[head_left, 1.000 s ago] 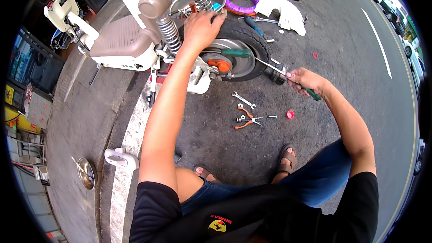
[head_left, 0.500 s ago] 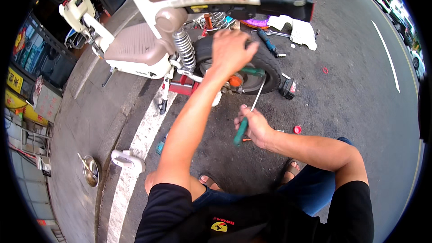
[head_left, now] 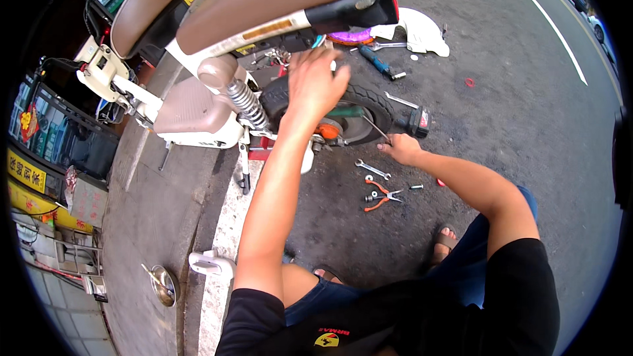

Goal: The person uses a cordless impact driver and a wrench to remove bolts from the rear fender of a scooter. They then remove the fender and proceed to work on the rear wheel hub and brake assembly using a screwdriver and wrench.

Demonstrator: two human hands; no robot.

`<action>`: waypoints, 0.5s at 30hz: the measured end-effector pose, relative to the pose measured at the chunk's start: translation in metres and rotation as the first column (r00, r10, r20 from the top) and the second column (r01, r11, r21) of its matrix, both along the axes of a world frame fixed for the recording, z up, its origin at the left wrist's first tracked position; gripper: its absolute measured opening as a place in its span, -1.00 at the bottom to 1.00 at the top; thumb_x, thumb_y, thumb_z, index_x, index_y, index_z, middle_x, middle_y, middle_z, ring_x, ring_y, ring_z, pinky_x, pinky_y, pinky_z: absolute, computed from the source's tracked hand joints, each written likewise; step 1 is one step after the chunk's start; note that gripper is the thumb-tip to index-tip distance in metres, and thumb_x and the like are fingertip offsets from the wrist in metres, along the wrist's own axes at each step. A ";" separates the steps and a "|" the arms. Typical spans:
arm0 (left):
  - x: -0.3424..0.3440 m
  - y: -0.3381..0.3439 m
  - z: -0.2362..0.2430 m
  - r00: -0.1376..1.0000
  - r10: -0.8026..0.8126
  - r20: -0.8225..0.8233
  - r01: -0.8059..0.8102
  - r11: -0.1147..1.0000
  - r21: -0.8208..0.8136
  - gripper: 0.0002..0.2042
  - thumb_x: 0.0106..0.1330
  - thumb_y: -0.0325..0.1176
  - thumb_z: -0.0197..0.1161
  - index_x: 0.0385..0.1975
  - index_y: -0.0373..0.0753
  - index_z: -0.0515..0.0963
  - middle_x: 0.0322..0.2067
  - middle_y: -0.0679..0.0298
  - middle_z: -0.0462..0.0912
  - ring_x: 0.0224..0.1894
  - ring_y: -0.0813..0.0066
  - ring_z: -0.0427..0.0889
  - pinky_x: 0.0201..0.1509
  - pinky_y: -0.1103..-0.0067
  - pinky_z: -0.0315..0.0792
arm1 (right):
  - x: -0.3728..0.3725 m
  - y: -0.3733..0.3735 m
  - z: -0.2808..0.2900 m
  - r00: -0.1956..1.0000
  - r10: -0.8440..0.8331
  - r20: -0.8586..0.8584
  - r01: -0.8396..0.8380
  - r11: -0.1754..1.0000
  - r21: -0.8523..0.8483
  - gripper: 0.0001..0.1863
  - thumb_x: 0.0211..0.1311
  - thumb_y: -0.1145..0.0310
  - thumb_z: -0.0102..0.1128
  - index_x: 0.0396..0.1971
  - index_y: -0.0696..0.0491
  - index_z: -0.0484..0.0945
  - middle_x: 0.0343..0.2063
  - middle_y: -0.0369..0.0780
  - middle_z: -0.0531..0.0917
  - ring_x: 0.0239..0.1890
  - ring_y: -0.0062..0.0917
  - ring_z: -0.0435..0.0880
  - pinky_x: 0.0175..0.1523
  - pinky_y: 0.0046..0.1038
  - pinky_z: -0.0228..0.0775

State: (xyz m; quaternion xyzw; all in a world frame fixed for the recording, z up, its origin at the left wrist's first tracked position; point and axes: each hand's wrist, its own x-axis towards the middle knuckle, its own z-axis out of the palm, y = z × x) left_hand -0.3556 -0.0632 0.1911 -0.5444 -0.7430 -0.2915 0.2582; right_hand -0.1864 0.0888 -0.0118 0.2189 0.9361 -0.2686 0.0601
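Observation:
My left hand point(head_left: 316, 82) is raised above the rear wheel's tyre point(head_left: 376, 102) of a white-and-brown scooter, its thumb apart from the fingers. No tool shows in it. My right hand point(head_left: 401, 149) is closed at the outer end of a thin metal screwdriver shaft point(head_left: 374, 126) beside the wheel rim. A green handle point(head_left: 346, 112) lies across the wheel, in line with that shaft; whether they are one tool I cannot tell. An orange part point(head_left: 326, 131) shows at the hub, below my left wrist.
Nearby on the asphalt lie a wrench point(head_left: 372, 169), orange-handled pliers point(head_left: 382, 196) and a bolt point(head_left: 415, 187). Past the wheel are a black battery pack point(head_left: 418, 122), another wrench point(head_left: 401, 100), a blue power tool point(head_left: 376, 63) and a white cover point(head_left: 422, 33). A metal bowl point(head_left: 173, 283) stands left.
My right hand has moved up to the wheel; the green handle that stuck out below it no longer shows there. The wrench and pliers have come into sight. My left hand stays over the tyre.

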 end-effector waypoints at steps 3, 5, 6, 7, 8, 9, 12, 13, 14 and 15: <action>0.013 0.012 0.003 0.983 0.173 0.068 -0.151 0.956 -0.250 -0.65 0.20 -0.06 0.14 -0.27 -0.23 0.62 -0.24 0.11 0.65 -0.03 0.17 0.54 0.14 0.29 0.29 | 0.046 0.008 0.014 0.999 -0.043 0.012 0.042 0.999 0.032 -0.55 0.21 -0.08 0.10 -0.28 0.06 0.56 -0.38 -0.03 0.66 -0.18 -0.11 0.63 -0.12 -0.13 0.45; 0.009 0.011 -0.001 0.963 0.262 0.056 -0.213 0.877 -0.430 -0.56 0.27 0.06 0.04 -0.27 -0.22 0.63 -0.26 0.08 0.65 -0.07 0.15 0.56 0.11 0.27 0.32 | 0.075 0.025 0.027 0.999 -0.016 0.035 0.014 0.999 0.038 -0.61 0.19 0.02 0.16 -0.34 0.10 0.53 -0.43 -0.02 0.65 -0.24 -0.08 0.63 -0.18 -0.14 0.42; 0.003 0.008 -0.003 0.972 0.227 0.061 -0.179 0.884 -0.433 -0.58 0.27 0.03 0.04 -0.28 -0.23 0.63 -0.24 0.11 0.66 -0.06 0.17 0.56 0.10 0.28 0.32 | 0.086 0.033 0.034 0.998 0.015 -0.062 -0.017 0.999 -0.032 -0.64 0.20 0.07 0.17 -0.41 0.11 0.51 -0.54 -0.05 0.59 -0.38 -0.18 0.62 -0.27 -0.19 0.39; -0.002 0.003 -0.006 0.976 0.206 0.070 -0.162 0.904 -0.397 -0.59 0.27 0.03 0.04 -0.26 -0.20 0.62 -0.23 0.11 0.66 -0.07 0.16 0.57 0.07 0.30 0.35 | 0.095 0.039 0.040 0.995 0.040 -0.089 -0.051 0.990 -0.128 -0.63 0.22 0.06 0.16 -0.44 0.12 0.52 -0.60 -0.11 0.56 -0.47 -0.30 0.57 -0.34 -0.26 0.37; -0.010 -0.002 -0.008 0.986 0.153 0.063 -0.123 0.930 -0.346 -0.60 0.27 0.02 0.04 -0.24 -0.18 0.62 -0.22 0.12 0.65 -0.08 0.16 0.57 0.03 0.31 0.37 | 0.100 0.045 0.047 0.994 0.053 -0.092 -0.066 0.987 -0.147 -0.61 0.24 0.04 0.15 -0.47 0.12 0.52 -0.65 -0.17 0.52 -0.57 -0.42 0.53 -0.41 -0.32 0.34; -0.018 -0.006 -0.008 0.976 0.177 0.128 -0.125 0.933 -0.338 -0.61 0.28 0.01 0.03 -0.21 -0.15 0.62 -0.22 0.12 0.65 -0.05 0.16 0.56 0.06 0.31 0.37 | 0.102 0.046 0.052 0.992 0.054 -0.114 -0.077 0.975 -0.211 -0.61 0.24 0.04 0.15 -0.47 0.12 0.52 -0.65 -0.17 0.52 -0.57 -0.42 0.53 -0.41 -0.32 0.34; -0.043 -0.022 -0.007 0.932 0.199 0.302 -0.116 0.955 -0.273 -0.59 0.29 0.01 0.00 -0.20 -0.19 0.62 -0.19 0.05 0.64 -0.07 0.07 0.58 0.02 0.29 0.40 | 0.095 0.046 0.073 0.991 -0.022 0.135 0.093 0.832 -0.546 -0.55 0.34 0.00 0.03 -0.48 0.11 0.56 -0.69 -0.41 0.44 -0.70 -0.72 0.34 -0.60 -0.56 0.16; -0.049 -0.027 -0.007 0.908 0.187 0.374 -0.101 0.966 -0.237 -0.58 0.30 0.01 -0.01 -0.20 -0.21 0.61 -0.18 0.04 0.63 -0.07 0.06 0.57 0.02 0.29 0.39 | 0.086 0.048 0.082 0.987 -0.011 0.161 0.114 0.755 -0.646 -0.57 0.35 0.00 0.04 -0.45 0.10 0.56 -0.71 -0.42 0.40 -0.71 -0.72 0.33 -0.61 -0.58 0.16; -0.053 -0.032 -0.007 0.870 0.195 0.453 -0.096 0.968 -0.234 -0.57 0.30 0.00 -0.02 -0.20 -0.23 0.61 -0.18 0.02 0.63 -0.07 0.05 0.57 0.02 0.28 0.39 | 0.078 0.050 0.091 0.974 0.023 0.226 0.153 0.669 -0.727 -0.58 0.35 0.00 0.04 -0.43 0.09 0.56 -0.74 -0.43 0.36 -0.71 -0.73 0.32 -0.62 -0.60 0.15; -0.054 -0.034 -0.007 0.873 0.194 0.447 -0.100 0.969 -0.226 -0.58 0.33 -0.02 -0.04 -0.19 -0.24 0.59 -0.17 0.02 0.62 -0.06 0.02 0.55 0.04 0.26 0.37 | 0.070 0.052 0.100 0.971 0.051 0.233 0.150 0.629 -0.763 -0.59 0.35 0.00 0.03 -0.40 0.08 0.56 -0.76 -0.45 0.30 -0.74 -0.76 0.28 -0.65 -0.62 0.13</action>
